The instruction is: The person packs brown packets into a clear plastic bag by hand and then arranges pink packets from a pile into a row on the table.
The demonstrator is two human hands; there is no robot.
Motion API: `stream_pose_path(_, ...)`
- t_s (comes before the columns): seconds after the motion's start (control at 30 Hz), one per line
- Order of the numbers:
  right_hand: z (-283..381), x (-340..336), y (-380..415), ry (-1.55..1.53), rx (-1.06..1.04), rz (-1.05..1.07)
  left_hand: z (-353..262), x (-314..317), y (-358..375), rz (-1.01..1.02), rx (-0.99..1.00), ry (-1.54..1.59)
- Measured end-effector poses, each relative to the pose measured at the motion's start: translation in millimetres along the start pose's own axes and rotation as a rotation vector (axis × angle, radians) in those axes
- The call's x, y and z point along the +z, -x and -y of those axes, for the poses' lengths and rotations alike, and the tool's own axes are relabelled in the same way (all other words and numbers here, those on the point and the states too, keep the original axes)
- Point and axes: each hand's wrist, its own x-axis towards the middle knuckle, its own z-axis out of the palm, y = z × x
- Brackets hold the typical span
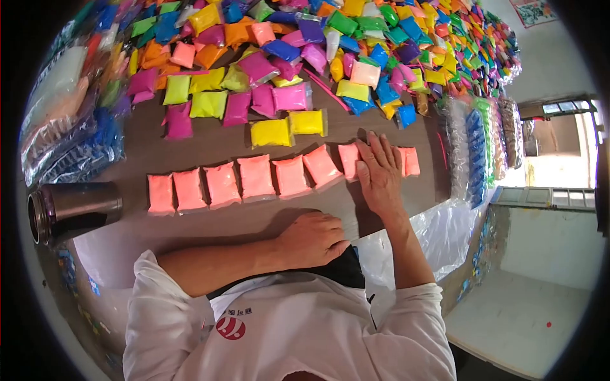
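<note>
A row of several salmon-pink packets (pixel 256 176) lies across the brown table. My right hand (pixel 380 173) lies palm down over packets near the row's right end, fingers stretched out and partly hiding them. One packet (pixel 349 159) shows at its left side and another (pixel 412 161) at its right. My left hand (pixel 312 239) rests at the table's front edge, below the middle of the row, with its fingers curled; whether anything is inside them is hidden. Two yellow packets (pixel 271 133) lie just behind the row.
A large heap of coloured packets (pixel 305 32) covers the table's back. A metal cup (pixel 76 209) lies on its side at the left. Bagged packets (pixel 76 146) stand at the left edge, stacked packet strips (pixel 475 152) at the right. Clear plastic (pixel 432 241) hangs at the front right.
</note>
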Motion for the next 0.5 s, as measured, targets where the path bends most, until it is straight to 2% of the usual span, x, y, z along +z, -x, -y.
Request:
stream_pose_path(0.17,17.8,-8.9,-3.2,0.067,-0.021,-0.023,5.0,7.6,1.9,-0.021,0.000,0.015)
stream_pose_path(0.37,77.1,-17.0,-24.4,-0.253,-0.288,0.079,6.1,13.7,5.7,-0.032,-0.016,0.016)
stream_pose_path(0.5,86.4,-0.2,-35.6,-0.199,-0.366,0.162,3.8,10.6,5.2,0.023,-0.066,0.025)
